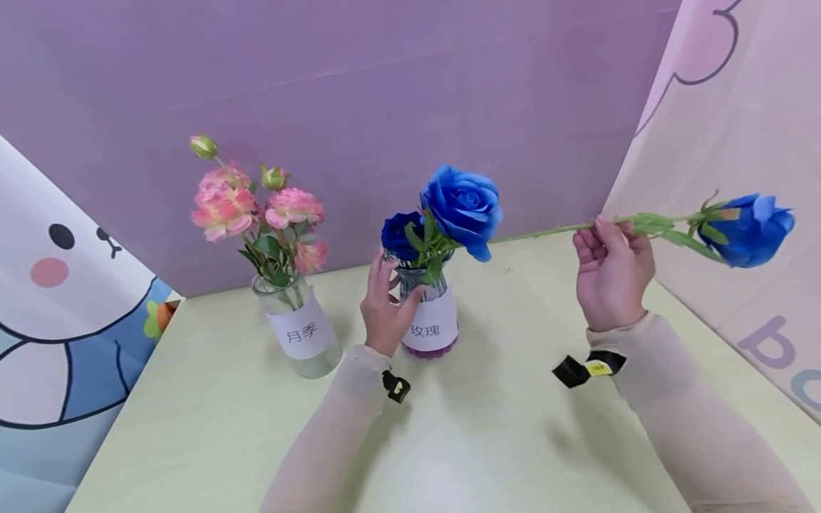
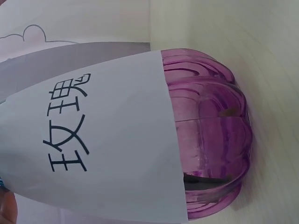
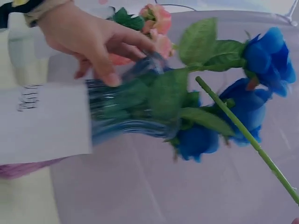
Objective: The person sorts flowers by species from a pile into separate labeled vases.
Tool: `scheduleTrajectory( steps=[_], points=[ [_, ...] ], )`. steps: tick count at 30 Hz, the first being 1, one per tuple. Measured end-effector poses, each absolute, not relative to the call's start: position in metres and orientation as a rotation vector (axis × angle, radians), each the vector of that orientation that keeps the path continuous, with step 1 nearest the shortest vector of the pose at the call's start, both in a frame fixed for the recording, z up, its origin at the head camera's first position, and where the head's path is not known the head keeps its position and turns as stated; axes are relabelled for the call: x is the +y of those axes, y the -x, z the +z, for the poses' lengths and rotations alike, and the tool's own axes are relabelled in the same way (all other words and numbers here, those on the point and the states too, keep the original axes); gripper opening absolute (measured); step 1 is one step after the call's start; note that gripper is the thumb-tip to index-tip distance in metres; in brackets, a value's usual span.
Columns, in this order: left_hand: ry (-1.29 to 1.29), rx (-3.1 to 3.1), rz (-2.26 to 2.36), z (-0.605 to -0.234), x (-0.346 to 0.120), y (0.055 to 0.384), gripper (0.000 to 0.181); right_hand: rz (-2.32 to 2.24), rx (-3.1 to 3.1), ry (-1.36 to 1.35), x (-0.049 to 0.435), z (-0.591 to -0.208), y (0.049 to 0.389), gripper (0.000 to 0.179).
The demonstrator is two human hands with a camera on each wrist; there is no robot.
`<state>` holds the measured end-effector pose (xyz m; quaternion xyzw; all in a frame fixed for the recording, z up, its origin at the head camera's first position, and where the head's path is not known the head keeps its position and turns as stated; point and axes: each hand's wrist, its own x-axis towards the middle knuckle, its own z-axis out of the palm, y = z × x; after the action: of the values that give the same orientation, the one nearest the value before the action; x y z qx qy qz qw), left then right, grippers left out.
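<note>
My left hand [image 1: 387, 308] grips the neck of a labelled glass vase [image 1: 442, 322], fingers and thumb on opposite sides, as the right wrist view also shows. The vase has a purple ribbed base [image 2: 215, 126] on the table and a bluish ribbed neck [image 3: 110, 128]. Blue roses [image 1: 463, 206] with green leaves stand in it. Off to the right, my right hand [image 1: 612, 274] pinches the green stem of a loose blue rose [image 1: 747, 229], its bloom pointing right. That stem [image 3: 243, 130] runs left, its cut end overlapping the vase flowers in the right wrist view.
Left of my left hand stands a clear glass vase [image 1: 318, 358] with a white label, holding pink flowers [image 1: 224, 203] and buds. A purple backdrop [image 1: 385, 85] rises behind the pale table [image 1: 481, 442]. Printed cartoon panels [image 1: 737, 285] close in both sides.
</note>
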<state>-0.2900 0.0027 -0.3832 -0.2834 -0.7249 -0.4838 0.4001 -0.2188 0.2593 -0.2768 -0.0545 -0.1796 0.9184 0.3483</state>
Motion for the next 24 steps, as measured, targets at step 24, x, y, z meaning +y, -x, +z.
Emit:
scheduleTrajectory(
  steps=[24],
  points=[
    [0.711,-1.843,-1.217,-0.383,0.002,0.290,0.050,2.093,-1.245,-0.114,0.211,-0.227,0.253,0.016]
  ],
)
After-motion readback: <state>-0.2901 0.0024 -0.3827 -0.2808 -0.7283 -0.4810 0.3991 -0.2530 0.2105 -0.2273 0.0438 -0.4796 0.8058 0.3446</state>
